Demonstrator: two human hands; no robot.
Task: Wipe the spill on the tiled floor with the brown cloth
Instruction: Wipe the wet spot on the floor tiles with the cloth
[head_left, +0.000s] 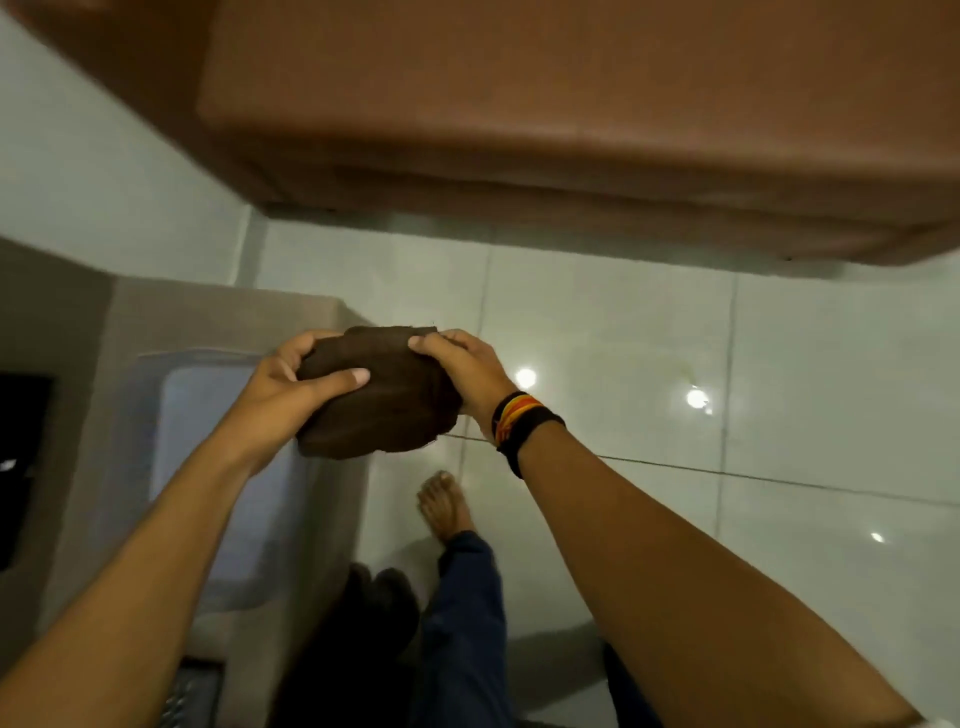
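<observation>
I hold a bunched brown cloth (382, 400) in front of me at about waist height, over the edge of a grey stand. My left hand (291, 387) grips its left side with the thumb across the top. My right hand (462, 366) grips its right side; that wrist wears dark and striped bands. A faint yellowish spill (654, 358) shows on the glossy pale tiled floor (779, 467), to the right of the cloth, between two bright light reflections.
A brown sofa or bed (571, 104) fills the top of the view, its edge overhanging the floor. A grey stand (218, 332) with a pale blue tub (208, 467) is on the left. My bare foot (444, 506) and dark trouser leg stand below the cloth.
</observation>
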